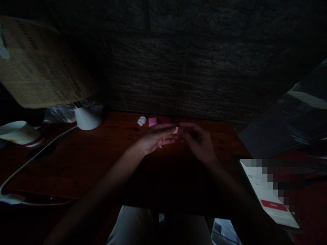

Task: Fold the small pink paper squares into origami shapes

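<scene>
In the head view, my left hand [157,139] reaches over the wooden table, palm partly turned up, fingers long and close together. A small pale pink piece [175,130] is pinched at its fingertips; its material is too dim to make out. Under the palm another pale pink bit [160,146] shows, partly hidden by the fingers. My right hand [200,141] is curled and somewhat blurred, its thumb and index finger meeting at the right edge of the pinched piece. Behind my left hand lie a crumpled whitish lump [141,120], a pink square [152,121] and a darker magenta square [165,120].
A lamp with a white base [88,119] and burlap shade [46,64] stands at left, near a paper cup [19,132] and a white cable [38,156]. A lit phone [272,200] is at lower right. A dark brick-patterned wall [163,68] rises behind the wooden table [114,136].
</scene>
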### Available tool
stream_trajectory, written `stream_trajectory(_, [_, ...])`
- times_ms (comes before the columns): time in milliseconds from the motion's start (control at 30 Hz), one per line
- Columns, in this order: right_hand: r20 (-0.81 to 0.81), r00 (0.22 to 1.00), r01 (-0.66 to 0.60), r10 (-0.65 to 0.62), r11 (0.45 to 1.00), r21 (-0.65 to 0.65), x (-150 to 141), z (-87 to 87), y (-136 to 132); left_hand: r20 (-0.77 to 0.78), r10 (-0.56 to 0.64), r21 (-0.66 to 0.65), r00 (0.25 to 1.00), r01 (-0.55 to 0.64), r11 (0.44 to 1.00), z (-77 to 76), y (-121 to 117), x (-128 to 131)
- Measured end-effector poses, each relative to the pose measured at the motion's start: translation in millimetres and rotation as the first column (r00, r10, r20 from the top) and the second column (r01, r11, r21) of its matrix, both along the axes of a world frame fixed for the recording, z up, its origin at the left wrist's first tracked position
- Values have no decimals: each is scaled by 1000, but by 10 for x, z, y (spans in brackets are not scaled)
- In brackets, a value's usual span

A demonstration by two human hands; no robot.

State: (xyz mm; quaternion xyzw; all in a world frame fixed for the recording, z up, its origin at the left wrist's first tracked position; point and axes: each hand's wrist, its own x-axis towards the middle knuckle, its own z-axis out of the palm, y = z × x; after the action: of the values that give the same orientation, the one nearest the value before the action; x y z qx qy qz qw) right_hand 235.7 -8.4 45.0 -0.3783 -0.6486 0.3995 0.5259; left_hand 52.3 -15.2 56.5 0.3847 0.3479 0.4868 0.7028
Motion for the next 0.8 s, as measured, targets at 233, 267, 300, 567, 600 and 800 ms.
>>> stream_trajectory(233, [-115,988,-128,103,964,-235,-17,76,-17,-70,124,235,990,-105,966,-29,15,-1])
stream_trajectory(267, [-135,983,-155,123,955,-252,-15,84,-19,-105,152,277,983,-118,954,-37,17,0])
stream_trajectory(300, [-156,978,-179,141,948,-264,-11,90,-20,-140,186,331,972,-132,935,-45,17,2])
stream_trajectory(567, [-320,917,-321,237,916,-241,8,105,-20,-155,328,614,932,-169,771,-34,-16,69])
stream_trajectory(600, [-335,911,-330,240,912,-243,9,106,-19,-156,336,627,929,-170,760,-33,-18,74])
stream_trajectory(800, [-412,883,-355,225,894,-273,17,96,-5,-164,388,711,907,-164,684,-52,-15,78])
